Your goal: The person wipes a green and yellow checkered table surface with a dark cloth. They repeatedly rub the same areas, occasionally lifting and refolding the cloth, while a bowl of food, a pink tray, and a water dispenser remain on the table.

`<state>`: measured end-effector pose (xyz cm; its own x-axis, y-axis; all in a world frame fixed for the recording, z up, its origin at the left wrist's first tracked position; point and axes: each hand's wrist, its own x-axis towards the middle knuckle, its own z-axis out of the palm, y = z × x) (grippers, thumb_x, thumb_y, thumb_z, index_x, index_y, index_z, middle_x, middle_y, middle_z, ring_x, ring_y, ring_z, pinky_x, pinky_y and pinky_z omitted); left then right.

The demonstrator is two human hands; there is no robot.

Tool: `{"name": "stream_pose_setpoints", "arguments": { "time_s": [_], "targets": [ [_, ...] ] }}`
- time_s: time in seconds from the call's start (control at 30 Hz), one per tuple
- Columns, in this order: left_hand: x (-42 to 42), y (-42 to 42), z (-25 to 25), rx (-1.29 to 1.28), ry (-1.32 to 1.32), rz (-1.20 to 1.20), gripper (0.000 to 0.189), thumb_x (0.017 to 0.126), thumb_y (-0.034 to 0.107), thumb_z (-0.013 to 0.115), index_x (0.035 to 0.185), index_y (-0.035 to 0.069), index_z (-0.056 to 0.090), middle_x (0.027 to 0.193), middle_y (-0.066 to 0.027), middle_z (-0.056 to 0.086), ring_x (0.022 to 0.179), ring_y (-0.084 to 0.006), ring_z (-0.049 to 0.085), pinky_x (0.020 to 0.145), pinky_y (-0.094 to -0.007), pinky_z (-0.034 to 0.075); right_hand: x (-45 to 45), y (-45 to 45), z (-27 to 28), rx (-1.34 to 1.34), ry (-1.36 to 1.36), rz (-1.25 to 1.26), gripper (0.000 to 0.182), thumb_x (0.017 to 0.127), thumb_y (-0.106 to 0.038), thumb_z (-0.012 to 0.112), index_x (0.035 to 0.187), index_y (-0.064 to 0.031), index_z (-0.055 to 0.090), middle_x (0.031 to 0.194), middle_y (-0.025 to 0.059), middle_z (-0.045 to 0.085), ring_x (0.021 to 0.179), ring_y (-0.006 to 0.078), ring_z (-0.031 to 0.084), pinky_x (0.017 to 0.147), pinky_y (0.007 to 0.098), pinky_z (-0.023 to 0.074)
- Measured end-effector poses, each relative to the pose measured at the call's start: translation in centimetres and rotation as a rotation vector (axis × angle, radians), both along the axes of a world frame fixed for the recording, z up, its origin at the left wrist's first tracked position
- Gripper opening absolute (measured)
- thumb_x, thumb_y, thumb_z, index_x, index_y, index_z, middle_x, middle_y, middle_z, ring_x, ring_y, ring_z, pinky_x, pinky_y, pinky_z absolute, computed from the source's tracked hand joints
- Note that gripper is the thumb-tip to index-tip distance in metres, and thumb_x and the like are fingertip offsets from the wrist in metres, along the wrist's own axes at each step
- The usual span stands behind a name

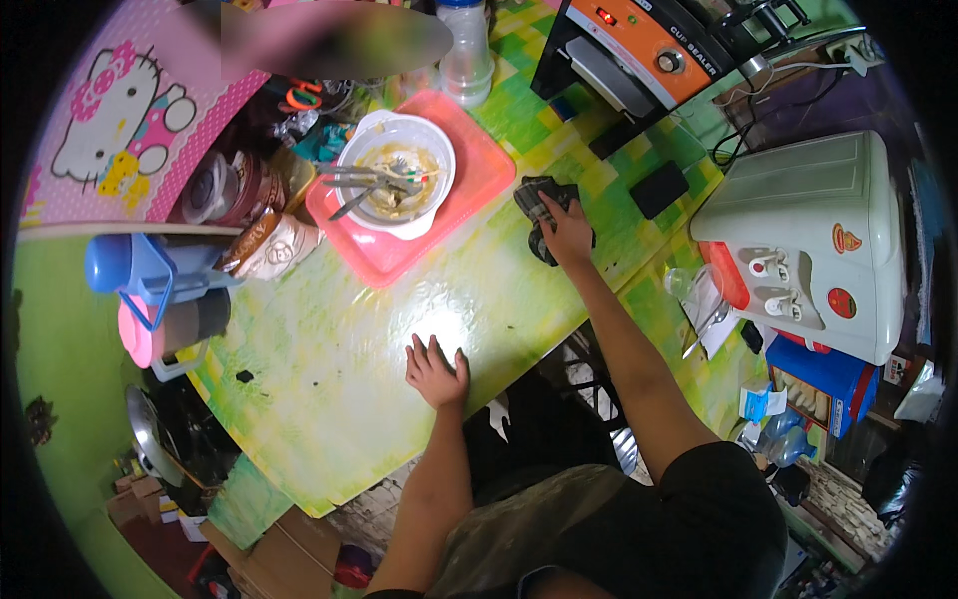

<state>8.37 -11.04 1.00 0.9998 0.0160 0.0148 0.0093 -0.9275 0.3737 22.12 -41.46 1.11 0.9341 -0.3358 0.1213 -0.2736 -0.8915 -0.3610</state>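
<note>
My right hand (566, 236) presses a dark checked cloth (540, 196) against the table, with the fingers spread over it and part of the cloth hidden beneath. My left hand (438, 374) rests on the shiny green and yellow tablecloth (337, 419), fingers apart and holding nothing. To the left of the cloth lies a pink plastic tray (479, 161). On it stands a white bowl (447, 150) with two handles, smeared with food and holding several forks or spoons (367, 180). A black smartphone (658, 189) lies to the right of the cloth.
An orange and black cup sealer (636, 49) stands at the back right. Farther right is a white water dispenser (808, 232), with a clear cup (679, 284) beside it. A blue-lidded jug (161, 273) and a pink-lidded pitcher (179, 322) lie along the left edge. Dark specks (244, 376) dot the tablecloth.
</note>
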Motion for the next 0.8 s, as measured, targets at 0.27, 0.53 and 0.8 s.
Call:
{"name": "stream_pose_setpoints", "arguments": {
  "time_s": [0.27,0.53,0.8],
  "targets": [
    [-0.2,1.2,0.6,-0.340,-0.098,-0.030,0.062,0.084,0.047,0.050,0.131,0.007,0.042,0.142,-0.0199,0.033,0.131,-0.0400,0.027,0.105,-0.0506,0.020,-7.8,10.6,0.0,0.015,-0.048,-0.005,0.056,0.074,-0.022,0.067,0.128,-0.0294,0.053,0.098,0.0178,0.052,0.086,0.0365,0.054,0.072,0.0433,0.0486],
    [-8.9,18.9,1.1,-0.350,-0.437,0.498,0.063,0.094,0.044,0.042,0.128,-0.007,0.026,0.129,-0.0254,0.026,0.122,-0.0373,0.031,0.102,-0.0486,0.032,-18.0,26.5,2.9,0.315,0.099,0.670,0.053,0.075,-0.014,0.066,0.126,-0.0260,0.055,0.085,0.0148,0.048,0.083,0.0331,0.055,0.067,0.0408,0.0479],
    [-19.9,34.3,1.0,-0.089,-0.054,1.876,0.061,0.089,0.047,0.049,0.129,0.003,0.037,0.119,-0.0241,0.042,0.107,-0.0397,0.042,0.087,-0.0491,0.039,-19.9,18.5,3.1,0.142,0.172,0.321,0.057,0.075,-0.015,0.063,0.128,-0.0313,0.052,0.096,0.0204,0.055,0.084,0.0386,0.057,0.075,0.0448,0.0497]
  ]
}}
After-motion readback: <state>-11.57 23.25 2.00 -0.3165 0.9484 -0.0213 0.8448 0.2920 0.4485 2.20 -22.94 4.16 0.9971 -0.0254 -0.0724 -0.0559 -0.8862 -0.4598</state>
